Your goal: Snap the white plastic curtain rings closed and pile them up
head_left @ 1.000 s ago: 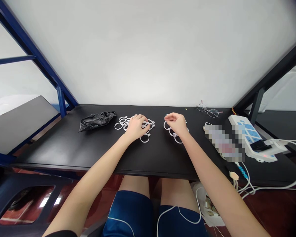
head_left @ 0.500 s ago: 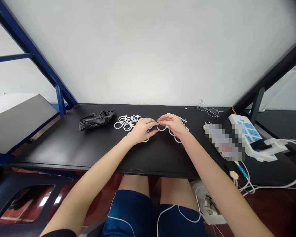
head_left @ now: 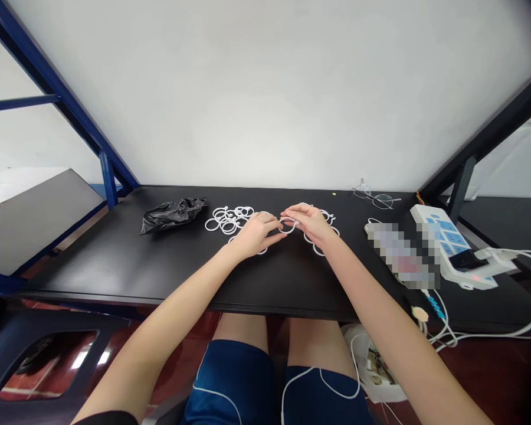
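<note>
Between my two hands, just over the black tabletop (head_left: 159, 271), is a white plastic ring (head_left: 292, 231) that looks like a curtain ring with a small eyelet. My right hand (head_left: 312, 225) pinches its right side between thumb and fingers. The fingers and thumb of my left hand (head_left: 259, 234) close on the ring's left edge. A loose heap of white rings (head_left: 229, 234) lies left of my left hand, partly covered by it. Beside and behind my right hand lie several more white rings (head_left: 319, 254), partly hidden.
A crumpled black plastic bag (head_left: 173, 214) lies at the left. Glasses (head_left: 383, 201) rest near the wall. At the right are a blurred phone (head_left: 398, 254), a white power strip (head_left: 451, 242) with a plug, and cables (head_left: 504, 335) along the edge. A blue frame post (head_left: 108, 180) stands left.
The ring in my hands has tilted up and shifted slightly, showing more of its circle. My left fingertips now meet its edge. The other things have not moved.
</note>
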The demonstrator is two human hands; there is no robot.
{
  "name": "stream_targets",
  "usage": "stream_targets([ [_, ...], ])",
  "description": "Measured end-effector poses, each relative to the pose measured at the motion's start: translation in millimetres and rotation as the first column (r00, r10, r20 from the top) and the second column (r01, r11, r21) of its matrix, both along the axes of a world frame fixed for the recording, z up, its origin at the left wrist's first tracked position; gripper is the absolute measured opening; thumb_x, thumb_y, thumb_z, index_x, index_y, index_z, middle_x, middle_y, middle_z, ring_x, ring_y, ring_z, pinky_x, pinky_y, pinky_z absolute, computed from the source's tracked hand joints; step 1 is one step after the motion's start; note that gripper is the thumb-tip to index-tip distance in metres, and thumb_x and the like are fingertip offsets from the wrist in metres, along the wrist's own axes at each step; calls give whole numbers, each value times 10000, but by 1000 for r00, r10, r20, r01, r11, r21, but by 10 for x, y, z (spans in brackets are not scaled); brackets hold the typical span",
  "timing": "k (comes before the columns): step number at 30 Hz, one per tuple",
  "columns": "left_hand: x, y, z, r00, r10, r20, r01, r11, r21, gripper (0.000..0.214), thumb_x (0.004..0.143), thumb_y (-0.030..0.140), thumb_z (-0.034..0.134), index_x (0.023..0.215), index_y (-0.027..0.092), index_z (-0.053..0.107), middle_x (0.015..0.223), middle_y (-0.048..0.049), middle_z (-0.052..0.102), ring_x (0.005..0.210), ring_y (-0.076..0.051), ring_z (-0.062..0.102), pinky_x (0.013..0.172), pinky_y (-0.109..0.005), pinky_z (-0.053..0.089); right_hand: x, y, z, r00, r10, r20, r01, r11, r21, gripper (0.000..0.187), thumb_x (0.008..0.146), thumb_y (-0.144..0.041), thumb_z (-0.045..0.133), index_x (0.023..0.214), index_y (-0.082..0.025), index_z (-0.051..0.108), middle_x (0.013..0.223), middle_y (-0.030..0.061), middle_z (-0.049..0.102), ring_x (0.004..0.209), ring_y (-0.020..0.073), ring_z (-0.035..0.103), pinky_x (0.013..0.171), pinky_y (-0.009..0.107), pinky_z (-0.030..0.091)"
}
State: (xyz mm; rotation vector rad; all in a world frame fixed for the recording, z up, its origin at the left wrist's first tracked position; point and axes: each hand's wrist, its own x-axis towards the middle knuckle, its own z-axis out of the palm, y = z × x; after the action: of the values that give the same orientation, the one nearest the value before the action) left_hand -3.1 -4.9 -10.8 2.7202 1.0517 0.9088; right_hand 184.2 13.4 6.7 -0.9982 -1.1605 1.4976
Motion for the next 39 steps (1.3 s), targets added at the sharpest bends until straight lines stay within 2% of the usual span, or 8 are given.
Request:
stream_targets([
  [5, -10, -9, 29, 999, 41, 8, -41, 999, -1, 215, 946, 369, 504, 958, 201, 638, 988, -70, 673, 937, -198, 615, 849, -351, 430, 5, -3, 2, 999, -7, 39, 7, 1000, 16, 335, 565, -389, 870, 764, -181, 698, 870, 51, 733, 842, 179, 692, 860, 343, 552],
  [11, -25, -17, 55, 997, 80, 4, -80, 997, 13, 210, 953, 364, 491, 959, 193, 613, 973, -61, 665, 927, -200, 603, 828, -343, 421, 32, -6, -1, 999, 49, 18, -49, 998, 44, 335, 560, -346, 870, 816, -183, 728, 942, 56, 738, 849, 171, 681, 872, 357, 547],
  [19, -42, -15, 68, 996, 83, 27, -83, 996, -17, 235, 948, 386, 486, 962, 190, 616, 945, -68, 661, 901, -200, 600, 831, -356, 429, 48, -6, 12, 993, 117, -4, -116, 992, 52, 296, 596, -318, 846, 846, -188, 756, 1003, 69, 739, 970, 202, 676, 948, 387, 506],
  [30, -46, 12, 31, 995, 82, 56, -82, 997, -8, 214, 932, 392, 522, 947, 193, 599, 959, -61, 665, 915, -199, 603, 837, -348, 422, 45, -16, 23, 991, 125, -43, -122, 990, 70, 290, 573, -297, 860, 835, -209, 772, 1023, 60, 747, 1058, 235, 666, 1002, 392, 491],
  [39, -43, 3, 34, 998, 50, 47, -51, 999, 6, 215, 908, 405, 560, 898, 193, 598, 1026, -66, 643, 968, -197, 597, 859, -345, 425, 11, -28, 2, 995, 91, 46, -95, 989, 111, 277, 567, -317, 865, 799, -191, 779, 876, 65, 762, 879, 215, 706, 889, 389, 548],
])
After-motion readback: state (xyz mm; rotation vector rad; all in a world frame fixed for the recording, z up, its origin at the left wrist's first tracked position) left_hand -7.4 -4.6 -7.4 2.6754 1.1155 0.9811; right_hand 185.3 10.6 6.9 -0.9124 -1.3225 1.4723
